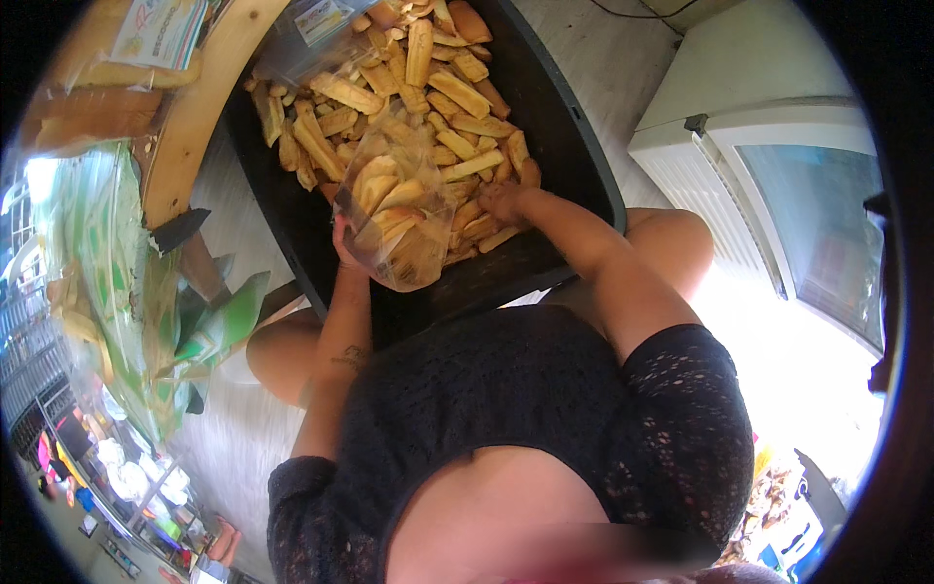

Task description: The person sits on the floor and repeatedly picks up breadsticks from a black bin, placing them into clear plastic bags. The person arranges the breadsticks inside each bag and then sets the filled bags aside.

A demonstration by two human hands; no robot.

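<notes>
My left hand point(343, 241) grips the left side of a clear plastic bag point(405, 266), which is partly filled with toasted bread slices point(379, 186). The bag's mouth tilts away from me, over a black plastic crate point(598, 157). Inside the crate lies a thick layer of golden-brown toasted bread sticks point(460, 95). My right hand point(507, 204) reaches down into these pieces at the crate's right side, touching them. Its fingertips are partly hidden, so whether it grasps a piece is unclear.
A wooden beam point(171, 171) edges the left side, near packed bags with a printed label point(159, 33). Green-and-clear plastic packaging point(109, 270) hangs below it. A white appliance with a glass door point(810, 212) stands at right. Another person's legs point(222, 540) show at lower left.
</notes>
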